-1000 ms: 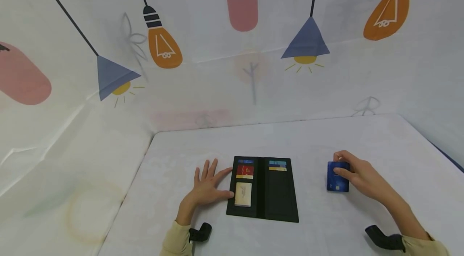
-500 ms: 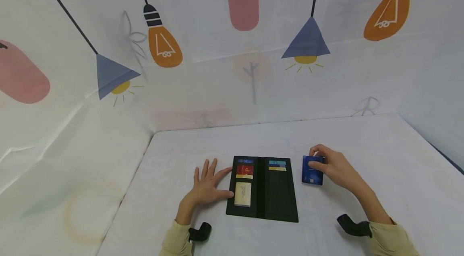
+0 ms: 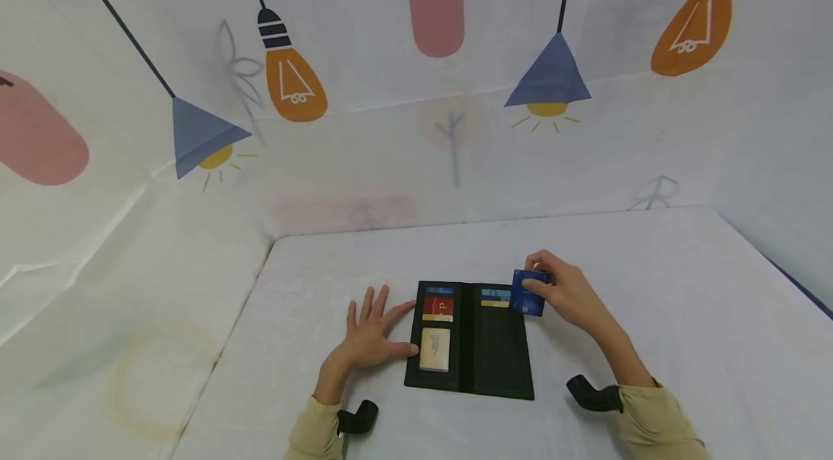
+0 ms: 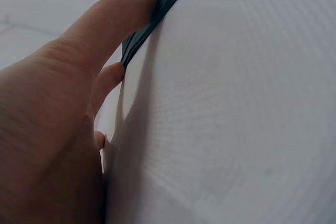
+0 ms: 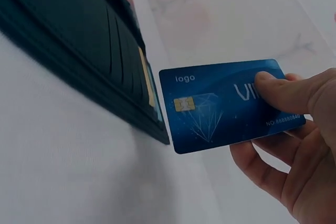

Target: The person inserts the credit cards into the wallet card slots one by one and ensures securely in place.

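Note:
A dark wallet [image 3: 501,362] lies spread flat on the white table, with several cards tucked in its slots. On its left half show a red card [image 3: 439,308] and a cream-coloured card [image 3: 434,349]. My left hand [image 3: 374,337] has its fingers spread, thumb and forefinger touching the wallet's left edge; the left wrist view shows the thumb [image 4: 113,17] on that edge. My right hand [image 3: 566,294] pinches a blue bank card [image 5: 210,114] between thumb and fingers. In the head view this card overlaps the wallet's upper right corner. Its chip and printed logo face the right wrist camera.
The white table [image 3: 364,257] meets a pale wall behind, printed with lamps and bulbs [image 3: 296,84]. A second printed wall stands at the left. Black curved pieces [image 3: 358,416] are attached at both wrists, by the beige sleeves [image 3: 657,424].
My right hand has carried the blue bank card leftward, from well right of the wallet to its upper right corner. The left hand and the wallet stay in place.

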`<state>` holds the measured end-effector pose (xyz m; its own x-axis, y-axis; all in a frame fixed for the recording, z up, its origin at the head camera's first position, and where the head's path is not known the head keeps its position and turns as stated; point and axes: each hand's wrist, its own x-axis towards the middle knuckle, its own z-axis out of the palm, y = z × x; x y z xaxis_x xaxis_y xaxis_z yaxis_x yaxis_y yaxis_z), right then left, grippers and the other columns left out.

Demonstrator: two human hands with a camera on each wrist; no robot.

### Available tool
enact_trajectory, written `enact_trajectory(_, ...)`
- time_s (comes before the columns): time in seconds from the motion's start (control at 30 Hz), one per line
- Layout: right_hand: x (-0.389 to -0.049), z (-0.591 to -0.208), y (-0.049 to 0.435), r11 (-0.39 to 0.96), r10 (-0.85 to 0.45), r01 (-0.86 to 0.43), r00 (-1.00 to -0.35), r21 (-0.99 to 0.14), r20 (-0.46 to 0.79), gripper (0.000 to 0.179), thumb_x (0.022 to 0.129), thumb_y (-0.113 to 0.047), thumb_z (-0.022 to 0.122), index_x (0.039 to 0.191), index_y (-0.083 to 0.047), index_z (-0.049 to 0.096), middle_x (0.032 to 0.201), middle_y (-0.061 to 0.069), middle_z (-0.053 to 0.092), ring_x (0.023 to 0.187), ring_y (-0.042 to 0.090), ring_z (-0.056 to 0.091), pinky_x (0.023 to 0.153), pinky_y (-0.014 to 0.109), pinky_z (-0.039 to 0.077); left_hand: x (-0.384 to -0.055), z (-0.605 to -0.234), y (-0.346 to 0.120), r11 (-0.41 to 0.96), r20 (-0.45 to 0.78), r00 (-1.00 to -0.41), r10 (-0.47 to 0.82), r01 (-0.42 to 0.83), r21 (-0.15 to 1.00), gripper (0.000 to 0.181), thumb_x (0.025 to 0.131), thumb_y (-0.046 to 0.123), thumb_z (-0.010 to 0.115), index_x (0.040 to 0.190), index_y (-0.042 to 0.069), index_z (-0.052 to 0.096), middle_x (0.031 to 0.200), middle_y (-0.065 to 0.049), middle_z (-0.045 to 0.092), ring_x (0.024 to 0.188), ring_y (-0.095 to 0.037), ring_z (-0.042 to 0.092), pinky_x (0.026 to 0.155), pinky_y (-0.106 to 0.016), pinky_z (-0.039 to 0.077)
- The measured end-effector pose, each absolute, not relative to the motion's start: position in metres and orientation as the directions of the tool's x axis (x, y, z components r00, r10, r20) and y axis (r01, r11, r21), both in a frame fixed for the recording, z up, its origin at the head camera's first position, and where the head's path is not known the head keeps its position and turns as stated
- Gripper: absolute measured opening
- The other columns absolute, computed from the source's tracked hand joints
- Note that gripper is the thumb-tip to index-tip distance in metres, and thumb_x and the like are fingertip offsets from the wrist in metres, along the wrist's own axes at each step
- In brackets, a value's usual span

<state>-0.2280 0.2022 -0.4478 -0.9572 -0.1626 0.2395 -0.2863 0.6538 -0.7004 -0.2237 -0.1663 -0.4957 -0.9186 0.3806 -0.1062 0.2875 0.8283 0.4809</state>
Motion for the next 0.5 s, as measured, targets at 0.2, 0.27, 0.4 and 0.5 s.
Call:
enact_trajectory(0.2, -0.233, -0.449, 0.188, 0.62, -0.174, -0.304, -0.952, -0.724, 0.25, 0.018, 0.096, -0.012, 0.065, 0.109, -0.011, 0.054, 0.108, 0.018, 0.067, 0.084, 0.024, 0.056, 0.069, 0.034, 0.047, -0.224, -0.497, -0.166, 0.831, -0.099, -0.92, 0.38, 0.293, 0.473, 0.078, 0.081, 0.058, 0.072, 0.149, 0.031, 0.044, 0.165, -0.019, 0.008, 0.151, -0.043, -0.007, 0.113, -0.068, -0.01)
enact_trajectory(0.27, -0.233, -0.449, 0.184, 0.611, -0.177, -0.307, -0.951, -0.73, 0.252, 0.017, 0.096, -0.011, 0.064, 0.109, -0.011, 0.053, 0.11, 0.019, 0.067, 0.084, 0.025, 0.057, 0.071, 0.035, 0.047, -0.224, -0.497, -0.166, 0.832, -0.097, -0.92, 0.38, 0.294, 0.47, 0.078, 0.081, 0.059, 0.071, 0.149, 0.031, 0.044, 0.165, -0.019, 0.008, 0.151, -0.043, -0.007, 0.113, -0.068, -0.01)
enact_trajectory(0.4, -0.233, -0.451, 0.177, 0.6, -0.187, -0.307, -0.952, -0.739, 0.243, 0.016, 0.096, -0.01, 0.064, 0.108, -0.012, 0.053, 0.109, 0.018, 0.067, 0.083, 0.024, 0.055, 0.069, 0.034, 0.046, -0.223, -0.496, -0.166, 0.83, -0.097, -0.919, 0.381, 0.294, 0.474, 0.078, 0.081, 0.059, 0.072, 0.149, 0.03, 0.045, 0.165, -0.019, 0.008, 0.151, -0.043, -0.007, 0.113, -0.068, -0.01)
enact_trajectory(0.5, -0.232, -0.453, 0.172, 0.595, -0.195, -0.304, -0.953, -0.744, 0.233, 0.015, 0.096, -0.01, 0.063, 0.108, -0.012, 0.054, 0.11, 0.018, 0.068, 0.083, 0.023, 0.055, 0.069, 0.034, 0.046, -0.222, -0.496, -0.166, 0.828, -0.095, -0.919, 0.382, 0.295, 0.478, 0.078, 0.081, 0.058, 0.072, 0.149, 0.03, 0.045, 0.165, -0.019, 0.008, 0.151, -0.043, -0.007, 0.113, -0.068, -0.01)
